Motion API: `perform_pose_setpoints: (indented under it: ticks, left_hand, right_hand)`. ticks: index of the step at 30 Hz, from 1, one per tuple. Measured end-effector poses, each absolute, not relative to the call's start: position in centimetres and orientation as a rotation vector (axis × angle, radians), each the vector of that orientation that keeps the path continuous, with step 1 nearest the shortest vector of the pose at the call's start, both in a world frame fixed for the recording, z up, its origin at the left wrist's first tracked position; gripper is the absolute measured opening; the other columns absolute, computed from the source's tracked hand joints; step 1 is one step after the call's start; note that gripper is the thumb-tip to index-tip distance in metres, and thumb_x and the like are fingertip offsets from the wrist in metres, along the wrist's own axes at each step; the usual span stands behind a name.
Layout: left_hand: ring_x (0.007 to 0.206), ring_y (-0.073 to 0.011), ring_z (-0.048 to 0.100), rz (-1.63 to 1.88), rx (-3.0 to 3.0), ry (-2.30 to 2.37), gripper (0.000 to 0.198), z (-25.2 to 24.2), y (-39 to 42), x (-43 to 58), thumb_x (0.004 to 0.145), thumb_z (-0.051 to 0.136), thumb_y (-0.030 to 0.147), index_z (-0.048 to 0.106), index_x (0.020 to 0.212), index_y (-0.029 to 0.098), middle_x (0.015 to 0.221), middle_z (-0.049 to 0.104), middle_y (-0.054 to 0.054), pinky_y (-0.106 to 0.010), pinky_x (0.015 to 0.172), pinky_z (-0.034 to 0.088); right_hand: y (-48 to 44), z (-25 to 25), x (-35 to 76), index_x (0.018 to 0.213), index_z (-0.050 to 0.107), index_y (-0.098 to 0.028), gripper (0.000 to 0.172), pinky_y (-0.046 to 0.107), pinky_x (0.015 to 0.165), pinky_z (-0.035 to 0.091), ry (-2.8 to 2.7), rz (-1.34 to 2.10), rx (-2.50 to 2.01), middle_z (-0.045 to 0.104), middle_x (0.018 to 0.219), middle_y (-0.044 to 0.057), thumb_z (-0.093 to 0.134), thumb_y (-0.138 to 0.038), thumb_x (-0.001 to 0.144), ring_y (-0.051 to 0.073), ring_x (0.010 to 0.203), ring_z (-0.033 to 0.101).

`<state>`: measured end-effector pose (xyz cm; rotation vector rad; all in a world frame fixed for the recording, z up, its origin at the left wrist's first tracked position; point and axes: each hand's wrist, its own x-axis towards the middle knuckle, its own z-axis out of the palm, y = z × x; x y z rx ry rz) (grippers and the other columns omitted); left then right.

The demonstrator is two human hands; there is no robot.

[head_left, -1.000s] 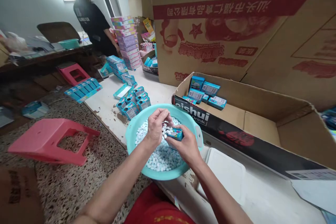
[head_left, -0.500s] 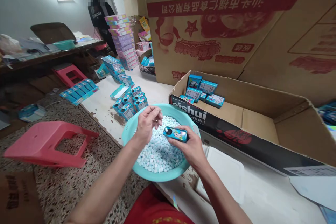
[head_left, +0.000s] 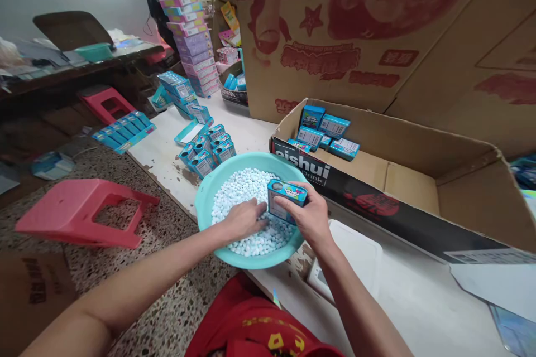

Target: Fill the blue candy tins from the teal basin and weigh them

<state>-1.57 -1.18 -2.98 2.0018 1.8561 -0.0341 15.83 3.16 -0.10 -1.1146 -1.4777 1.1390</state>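
Scooping round white bits [head_left: 240, 183], probably, my spread left hand [head_left: 245, 220] is needing curling. My right hand [head_left: 313, 216] is gripping a flat blue box [head_left: 277, 207].

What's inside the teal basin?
Small white pellets lie in the teal basin. The left hand, low over them, and the blue box in the right hand hide part of the surface; deeper layers and the basin's bottom are covered.

The basin [head_left: 251, 261] stands left of the carton [head_left: 412, 185].
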Motion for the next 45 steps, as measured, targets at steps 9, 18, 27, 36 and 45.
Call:
perform_pose_setpoints:
  ticks: [9,18,27,36,45]
  left_hand:
    - [0.042,-0.0099,0.045,1.349,0.81,1.438,0.029,1.4,1.1,-2.2,0.066,0.067,0.041,0.052,0.078,0.02,0.059,0.053,0.003,-0.019,0.036,0.027]
    - [0.054,-0.0117,0.06,1.796,0.509,1.163,0.039,3.2,2.4,0.3,0.059,0.077,0.037,0.05,0.082,0.018,0.07,0.061,0.003,-0.02,0.048,0.049]
    - [0.046,-0.0079,0.051,1.73,0.647,1.192,0.037,3.0,2.6,0.5,0.066,0.076,0.044,0.051,0.071,0.017,0.061,0.054,0.004,-0.018,0.039,0.04]
    - [0.045,-0.0086,0.049,1.739,0.701,1.216,0.036,3.4,2.6,0.9,0.066,0.077,0.043,0.052,0.073,0.018,0.057,0.05,0.005,-0.019,0.038,0.041]
    - [0.046,-0.0081,0.048,1.733,0.696,1.208,0.036,4.1,2.9,1.6,0.068,0.075,0.044,0.051,0.073,0.018,0.06,0.05,0.005,-0.018,0.039,0.042]
  right_hand:
    - [2.2,-1.2,15.1,0.094,0.066,-0.022,0.037,0.036,0.08,0.049,-1.688,0.956,-1.112,0.067,0.093,0.005,0.076,-0.045,0.067,0.024,0.087,0.063]
    - [1.6,0.3,13.3,0.097,0.063,-0.021,0.032,0.036,0.076,0.046,-1.938,0.894,-1.121,0.065,0.097,0.006,0.075,-0.038,0.073,0.025,0.091,0.062]
    - [2.3,0.4,13.5,0.098,0.065,-0.021,0.037,0.035,0.078,0.045,-1.944,1.016,-1.079,0.065,0.098,0.005,0.082,-0.034,0.067,0.025,0.093,0.062]
    - [2.4,0.4,13.7,0.097,0.065,-0.021,0.037,0.035,0.078,0.045,-1.88,1.054,-1.004,0.065,0.095,0.005,0.079,-0.041,0.07,0.025,0.092,0.061]
    - [2.6,0.4,14.3,0.097,0.066,-0.022,0.038,0.034,0.077,0.045,-1.849,1.035,-0.987,0.065,0.093,0.004,0.076,-0.048,0.071,0.023,0.089,0.061]
